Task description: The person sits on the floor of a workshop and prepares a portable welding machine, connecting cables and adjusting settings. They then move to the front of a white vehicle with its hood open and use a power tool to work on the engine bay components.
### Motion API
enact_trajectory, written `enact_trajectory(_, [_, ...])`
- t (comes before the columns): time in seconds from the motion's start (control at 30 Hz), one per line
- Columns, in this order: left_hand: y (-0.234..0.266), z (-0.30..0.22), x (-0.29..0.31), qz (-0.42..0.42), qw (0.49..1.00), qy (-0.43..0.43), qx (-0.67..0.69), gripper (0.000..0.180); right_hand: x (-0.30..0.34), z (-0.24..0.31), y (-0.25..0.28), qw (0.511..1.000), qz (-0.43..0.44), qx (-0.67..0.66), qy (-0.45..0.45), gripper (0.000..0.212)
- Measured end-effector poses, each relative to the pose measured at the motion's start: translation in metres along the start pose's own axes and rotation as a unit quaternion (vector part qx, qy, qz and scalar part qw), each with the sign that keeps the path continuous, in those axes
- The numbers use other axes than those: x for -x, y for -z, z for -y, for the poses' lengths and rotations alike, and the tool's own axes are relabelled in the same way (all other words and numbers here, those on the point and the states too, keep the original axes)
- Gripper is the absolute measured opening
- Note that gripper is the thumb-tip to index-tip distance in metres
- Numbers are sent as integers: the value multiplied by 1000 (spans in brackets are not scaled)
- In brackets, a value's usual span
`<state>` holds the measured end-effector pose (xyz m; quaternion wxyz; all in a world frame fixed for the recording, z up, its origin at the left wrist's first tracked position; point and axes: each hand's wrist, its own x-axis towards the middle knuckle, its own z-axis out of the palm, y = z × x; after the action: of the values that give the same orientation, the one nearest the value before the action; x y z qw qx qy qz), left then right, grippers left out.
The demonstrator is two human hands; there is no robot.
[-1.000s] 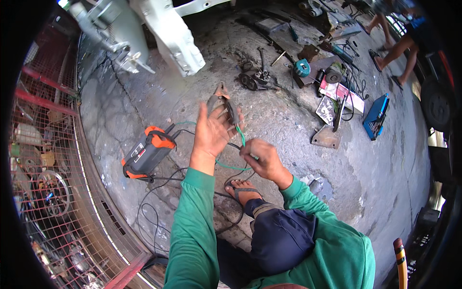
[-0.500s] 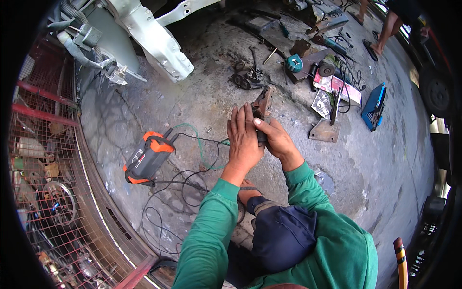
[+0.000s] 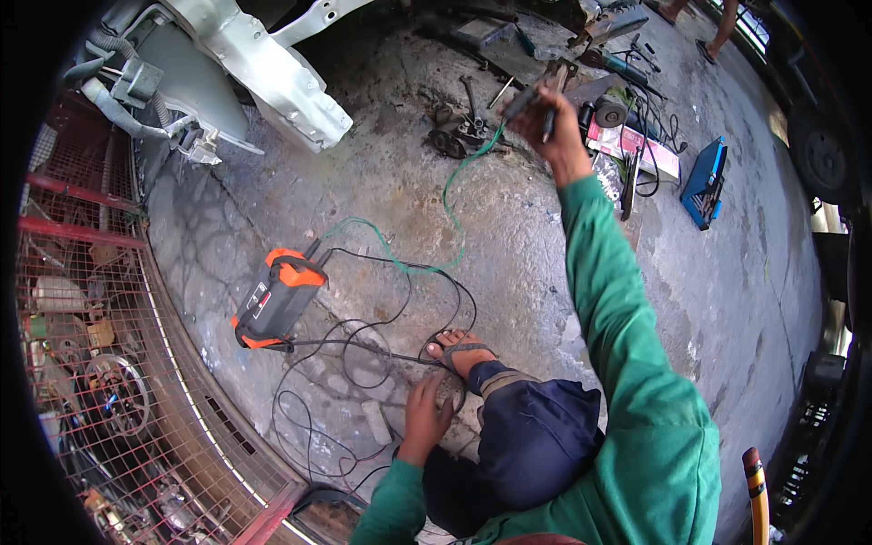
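My right hand (image 3: 559, 136), reaching far out, is closed around a dark-handled welding clamp (image 3: 520, 103). A thin green cable (image 3: 445, 195) runs from that clamp down to the floor and over to an orange and grey welding machine (image 3: 282, 300). Low down, my left hand (image 3: 427, 420) has its fingers apart and appears to hold nothing. It is beside my sandalled foot (image 3: 461, 352) and black cables (image 3: 374, 352), close to a small pale block (image 3: 376, 422). Whether it touches a cable, I cannot tell.
Beyond my right hand lie an angle grinder (image 3: 613, 111), a pink and white box (image 3: 654, 162) and a blue case (image 3: 706, 183). Pale vehicle framework (image 3: 291, 100) juts in at upper left. Red wire mesh (image 3: 100, 300) lines the left. Another person's leg (image 3: 724, 32) shows far right.
My hands have separated. The right moved up and outward with the clamp, drawing the green cable along; the left dropped back beside my foot.
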<state>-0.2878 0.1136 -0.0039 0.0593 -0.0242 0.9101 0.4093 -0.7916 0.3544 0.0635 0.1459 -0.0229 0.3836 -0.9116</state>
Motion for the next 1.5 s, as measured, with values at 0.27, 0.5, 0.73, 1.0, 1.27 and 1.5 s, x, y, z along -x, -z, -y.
enact_trajectory(0.27, [-24, 16, 131, 7, 985, 166, 45, 55, -55, 41, 10, 994, -103, -31, -18, 37])
enact_trajectory(0.5, [-40, 38, 148, -57, 985, 161, -28, 47, -64, 40, 9, 995, -85, 7, -47, 38])
enact_trajectory(0.73, [-37, 40, 155, -89, 979, 181, -19, 40, -78, 32, -19, 987, -103, -115, 49, 38])
enact_trajectory(1.0, [-40, 45, 153, -66, 979, 194, -2, 37, -110, 39, 8, 983, -55, -136, 108, 49])
enact_trajectory(1.27, [-51, 50, 146, -85, 980, 182, -6, 34, -16, 1, 26, 991, -78, -33, 108, 93])
enact_trajectory(1.5, [-47, 55, 165, -99, 961, 259, 10, 39, 223, -201, 45, 897, 176, 140, -380, 25])
